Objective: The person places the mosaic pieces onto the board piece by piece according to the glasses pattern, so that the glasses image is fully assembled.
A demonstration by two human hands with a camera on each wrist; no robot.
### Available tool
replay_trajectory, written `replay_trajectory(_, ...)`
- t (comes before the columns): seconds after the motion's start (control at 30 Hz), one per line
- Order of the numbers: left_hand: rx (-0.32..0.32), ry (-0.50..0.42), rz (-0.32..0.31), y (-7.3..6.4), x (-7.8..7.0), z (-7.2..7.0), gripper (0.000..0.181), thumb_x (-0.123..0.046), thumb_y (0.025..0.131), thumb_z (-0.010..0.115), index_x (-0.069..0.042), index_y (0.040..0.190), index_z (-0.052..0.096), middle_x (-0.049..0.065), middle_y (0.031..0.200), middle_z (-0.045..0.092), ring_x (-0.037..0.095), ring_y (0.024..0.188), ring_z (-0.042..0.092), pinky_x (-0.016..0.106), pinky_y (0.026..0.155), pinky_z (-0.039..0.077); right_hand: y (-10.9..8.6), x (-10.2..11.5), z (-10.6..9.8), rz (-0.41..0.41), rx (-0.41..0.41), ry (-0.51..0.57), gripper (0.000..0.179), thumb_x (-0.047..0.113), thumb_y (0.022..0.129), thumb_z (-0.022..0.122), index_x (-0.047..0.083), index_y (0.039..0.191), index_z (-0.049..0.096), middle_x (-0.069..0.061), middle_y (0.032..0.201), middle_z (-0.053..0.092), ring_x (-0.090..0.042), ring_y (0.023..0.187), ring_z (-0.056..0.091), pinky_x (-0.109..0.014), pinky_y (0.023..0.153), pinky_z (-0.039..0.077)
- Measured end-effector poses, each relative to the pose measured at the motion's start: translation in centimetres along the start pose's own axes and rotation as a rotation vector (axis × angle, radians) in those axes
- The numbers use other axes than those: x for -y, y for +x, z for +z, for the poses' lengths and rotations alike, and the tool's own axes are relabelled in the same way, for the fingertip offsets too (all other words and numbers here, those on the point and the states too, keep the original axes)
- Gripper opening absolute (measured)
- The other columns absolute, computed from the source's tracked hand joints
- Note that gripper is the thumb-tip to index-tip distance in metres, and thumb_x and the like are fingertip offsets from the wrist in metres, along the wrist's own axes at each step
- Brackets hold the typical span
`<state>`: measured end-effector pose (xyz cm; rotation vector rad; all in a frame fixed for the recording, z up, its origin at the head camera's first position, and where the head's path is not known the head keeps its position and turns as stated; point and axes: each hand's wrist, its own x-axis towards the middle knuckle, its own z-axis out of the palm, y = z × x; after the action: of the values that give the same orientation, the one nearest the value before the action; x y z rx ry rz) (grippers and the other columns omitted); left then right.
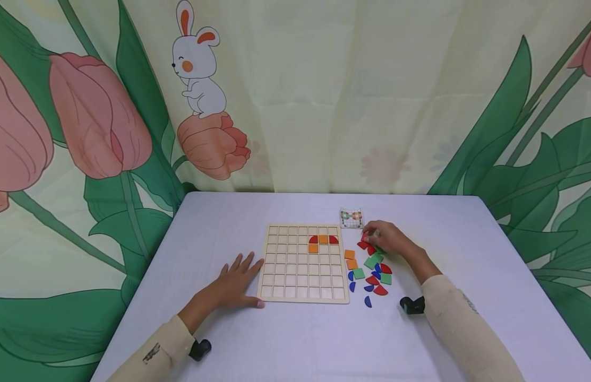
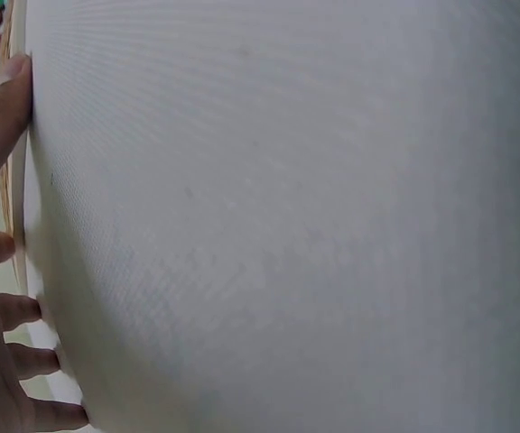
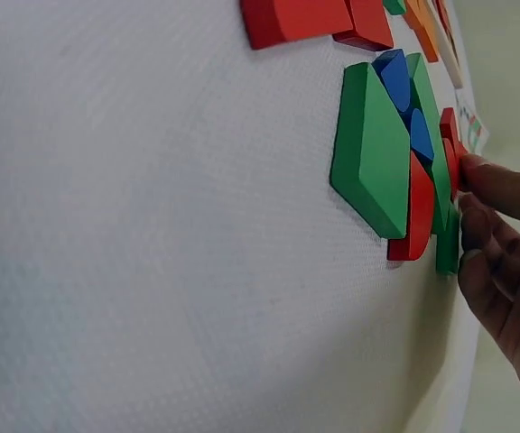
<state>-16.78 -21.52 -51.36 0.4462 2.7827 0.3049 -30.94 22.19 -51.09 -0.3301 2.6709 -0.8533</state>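
Note:
My left hand (image 1: 238, 283) lies spread on the table, its fingertips and thumb by the left edge of a square wooden grid board (image 1: 285, 301); in the left wrist view its thumb (image 2: 5, 113) touches the rim. On the board sit two orange squares, one of them an upper orange square (image 1: 323, 239), and two red quarter-circle pieces, including a left red piece (image 1: 313, 240). Right of the board, my right hand (image 1: 386, 237) pinches a red piece (image 1: 364, 237) between thumb and fingers, above the loose pieces. Its exact shape is partly hidden by the fingers.
Loose wooden pieces lie right of the board: orange squares (image 1: 350, 254), green squares (image 1: 359, 273), red quarter-circles (image 1: 380, 290) and blue segments (image 1: 368, 302). A small pattern card (image 1: 351, 218) lies behind the board's right corner. A printed curtain (image 1: 305, 106) hangs behind the table.

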Motion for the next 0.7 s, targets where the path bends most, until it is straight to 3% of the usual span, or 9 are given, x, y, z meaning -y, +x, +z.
replay_trajectory(0.3, -0.001, 0.007, -0.005, 0.03, 0.06, 0.07, 0.112, -0.070, 0.073, 0.075, -0.019, 0.160, 0.027, 0.016, 0.168, 0.017, 0.046, 0.154, 0.011, 0.074, 0.113, 0.020, -0.24, 0.24, 0.28, -0.023, -0.014, 0.042, 0.027, 0.015, 0.096, 0.068, 0.007, 0.122, 0.062, -0.015, 0.109, 0.065, -0.022, 0.090, 0.060, -0.027, 0.072, 0.056)
replay_trajectory(0.43, 0.002, 0.002, -0.004, -0.05, 0.05, 0.01, 0.112, -0.070, 0.073, 0.075, -0.019, 0.160, 0.027, 0.017, 0.168, 0.016, 0.046, 0.154, 0.011, 0.074, 0.113, 0.020, -0.23, 0.23, 0.56, -0.023, -0.017, 0.062, 0.021, 0.014, 0.095, 0.069, 0.006, 0.113, 0.063, -0.012, 0.104, 0.063, -0.021, 0.086, 0.058, -0.025, 0.070, 0.054)
replay_trajectory(0.7, 0.000, -0.001, -0.004, -0.08, 0.02, 0.00, 0.112, -0.069, 0.073, 0.076, -0.019, 0.160, 0.027, 0.016, 0.168, 0.016, 0.046, 0.154, 0.010, 0.074, 0.113, 0.020, -0.34, 0.63, 0.81, 0.033, -0.002, 0.070, 0.017, 0.017, 0.095, 0.070, 0.008, 0.108, 0.064, -0.013, 0.106, 0.064, -0.020, 0.080, 0.058, -0.026, 0.067, 0.054)
